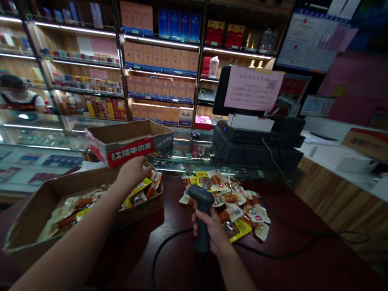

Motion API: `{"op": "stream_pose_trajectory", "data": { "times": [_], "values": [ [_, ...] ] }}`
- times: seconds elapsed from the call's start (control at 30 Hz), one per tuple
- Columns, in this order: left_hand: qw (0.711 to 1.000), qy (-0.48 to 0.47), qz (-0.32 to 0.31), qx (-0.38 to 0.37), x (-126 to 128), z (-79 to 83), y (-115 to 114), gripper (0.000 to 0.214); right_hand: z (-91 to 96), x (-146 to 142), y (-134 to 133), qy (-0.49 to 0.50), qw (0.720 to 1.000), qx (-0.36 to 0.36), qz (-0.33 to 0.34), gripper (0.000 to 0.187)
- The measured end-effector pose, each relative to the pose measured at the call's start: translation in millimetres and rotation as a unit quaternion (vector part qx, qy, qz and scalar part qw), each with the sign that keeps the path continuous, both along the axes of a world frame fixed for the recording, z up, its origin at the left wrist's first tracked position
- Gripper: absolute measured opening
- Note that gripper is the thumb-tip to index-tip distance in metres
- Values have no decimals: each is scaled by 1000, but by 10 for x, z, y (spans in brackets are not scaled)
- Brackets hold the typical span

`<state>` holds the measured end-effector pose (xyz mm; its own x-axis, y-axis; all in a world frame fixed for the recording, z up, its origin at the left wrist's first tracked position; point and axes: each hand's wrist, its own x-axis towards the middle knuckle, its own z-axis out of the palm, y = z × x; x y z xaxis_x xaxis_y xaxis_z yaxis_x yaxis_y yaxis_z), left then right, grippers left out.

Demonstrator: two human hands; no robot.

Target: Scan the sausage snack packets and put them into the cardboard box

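My right hand is wrapped round the grip of a black barcode scanner, whose head points at a pile of sausage snack packets on the dark red counter. My left hand reaches into the far end of a long cardboard box that holds more of the same packets. Its fingers are curled down among yellow and red packets; what they grip is hidden.
An empty cardboard tray with red lettering rests on the glass display case. A till with a screen and a pink notice stands behind the pile. The scanner's cable loops across the counter. A person sits at the left by the shelves.
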<state>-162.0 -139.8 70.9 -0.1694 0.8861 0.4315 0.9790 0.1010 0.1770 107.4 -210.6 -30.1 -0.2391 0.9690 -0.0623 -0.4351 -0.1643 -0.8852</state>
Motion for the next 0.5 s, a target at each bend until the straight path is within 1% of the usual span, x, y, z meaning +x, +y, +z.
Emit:
{"op": "stream_pose_trajectory", "data": {
  "times": [0.1,0.2,0.4,0.43,0.5],
  "values": [
    [1000,9,-19,-2,123,29,112,35,-10,77,27,1,1000,-5,-13,37],
    [999,19,-29,-4,184,47,200,35,6,168,59,-4,1000,-10,-28,39],
    [998,41,-45,-4,183,42,380,31,11,278,115,9,999,-15,-38,41],
    [998,46,-46,0,179,41,426,31,6,281,122,10,999,-15,-38,41],
    [997,61,-30,33,138,59,531,33,-3,279,133,8,999,-14,-39,42]
  ]
}}
